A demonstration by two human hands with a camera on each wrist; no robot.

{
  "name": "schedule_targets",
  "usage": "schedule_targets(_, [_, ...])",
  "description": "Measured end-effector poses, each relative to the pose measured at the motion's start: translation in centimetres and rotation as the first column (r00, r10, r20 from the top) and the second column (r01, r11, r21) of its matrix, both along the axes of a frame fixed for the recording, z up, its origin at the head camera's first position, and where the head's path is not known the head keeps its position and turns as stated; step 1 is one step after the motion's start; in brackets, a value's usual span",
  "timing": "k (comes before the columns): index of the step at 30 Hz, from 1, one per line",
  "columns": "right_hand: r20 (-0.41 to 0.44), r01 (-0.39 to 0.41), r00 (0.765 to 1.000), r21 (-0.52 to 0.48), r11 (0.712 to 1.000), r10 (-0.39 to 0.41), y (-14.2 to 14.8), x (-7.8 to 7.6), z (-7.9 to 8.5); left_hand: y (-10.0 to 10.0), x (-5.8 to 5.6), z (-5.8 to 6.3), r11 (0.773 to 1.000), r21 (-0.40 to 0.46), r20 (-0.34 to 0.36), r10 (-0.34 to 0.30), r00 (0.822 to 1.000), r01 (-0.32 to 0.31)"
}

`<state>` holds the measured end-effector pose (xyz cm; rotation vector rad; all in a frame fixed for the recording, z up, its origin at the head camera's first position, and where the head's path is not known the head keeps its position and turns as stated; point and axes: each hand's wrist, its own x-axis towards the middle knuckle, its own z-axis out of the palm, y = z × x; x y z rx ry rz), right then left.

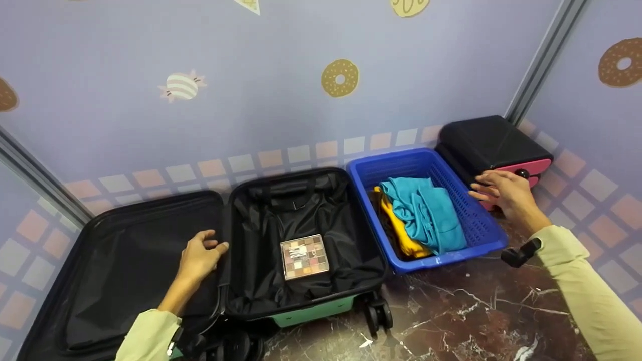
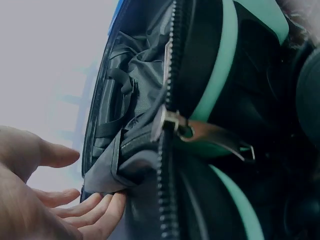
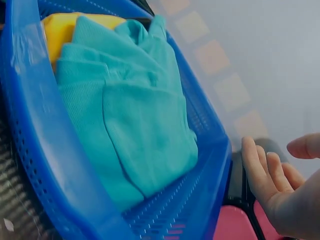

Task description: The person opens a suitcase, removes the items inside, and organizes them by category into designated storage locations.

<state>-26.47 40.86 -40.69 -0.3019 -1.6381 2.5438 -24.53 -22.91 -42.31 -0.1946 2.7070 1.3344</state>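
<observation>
In the head view an open black suitcase [image 1: 256, 240] with a mint green shell lies on the floor. An eyeshadow palette [image 1: 305, 256] rests on the black lining of its right half. My left hand [image 1: 199, 257] hovers by the suitcase's hinge side, fingers loosely bent and holding nothing; the left wrist view shows its fingertips [image 2: 116, 202] close to the dark lining, contact unclear. My right hand [image 1: 506, 193] is beside the blue basket [image 1: 479, 220], in front of a black and pink case [image 1: 494, 143], with nothing in its fingers. Folded teal cloth [image 1: 426, 215] lies in the basket.
Yellow cloth [image 1: 401, 228] and a dark brown piece are stacked under the teal cloth. A zipper pull [image 2: 215, 137] hangs at the suitcase edge. Suitcase wheels [image 1: 378, 316] stick out over the dark marbled floor [image 1: 451, 311]. A patterned wall [image 1: 271, 115] stands right behind everything.
</observation>
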Motion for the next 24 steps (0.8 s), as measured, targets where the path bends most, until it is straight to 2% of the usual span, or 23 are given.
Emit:
schedule_targets(5, [0.055, 0.092, 0.994, 0.002, 0.996, -0.092, 1.2, 0.4, 0.1, -0.2, -0.2, -0.3, 0.991, -0.130, -0.043, -0.038, 0.998, 0.032])
schedule_targets(8, [0.070, 0.151, 0.986, -0.032, 0.988, -0.149, 1.7, 0.5, 0.1, -0.5, -0.3, -0.7, 0.990, -0.143, -0.049, -0.020, 0.999, 0.013])
schedule_targets(11, [0.072, 0.221, 0.973, -0.021, 0.975, -0.219, 2.1, 0.4, -0.1, -1.1, -0.2, -1.0, 0.997, -0.072, -0.027, 0.018, 0.999, -0.020])
schedule_targets(14, [0.075, 0.307, 0.946, 0.102, 0.946, -0.315, 2.5, 0.1, -0.6, -1.7, 0.0, -1.0, 0.998, 0.051, 0.024, 0.031, 0.999, -0.033])
schedule_targets(15, [0.078, 0.334, 0.934, 0.150, 0.931, -0.348, 2.6, 0.0, -0.8, -1.9, 0.0, -0.9, 0.995, 0.090, 0.046, 0.028, 0.999, -0.032])
schedule_targets(16, [0.073, 0.359, 0.919, 0.247, 0.900, -0.387, 2.7, 0.0, -1.0, -2.0, 0.0, -0.9, 0.991, 0.128, 0.066, 0.022, 0.998, -0.030])
schedule_targets(18, [0.064, 0.405, 0.888, 0.364, 0.839, -0.456, 3.1, -0.1, -1.3, -2.3, 0.0, -0.9, 0.982, 0.190, 0.101, -0.002, 0.995, -0.018])
schedule_targets(22, [0.035, 0.484, 0.848, 0.357, 0.799, -0.529, 3.8, -0.1, -1.3, -2.6, 0.0, -0.9, 0.971, 0.240, 0.131, -0.035, 0.991, 0.003])
schedule_targets(24, [0.031, 0.507, 0.847, 0.248, 0.825, -0.530, 4.0, -0.2, -1.2, -2.7, 0.0, -0.9, 0.971, 0.241, 0.136, -0.036, 0.990, 0.002])
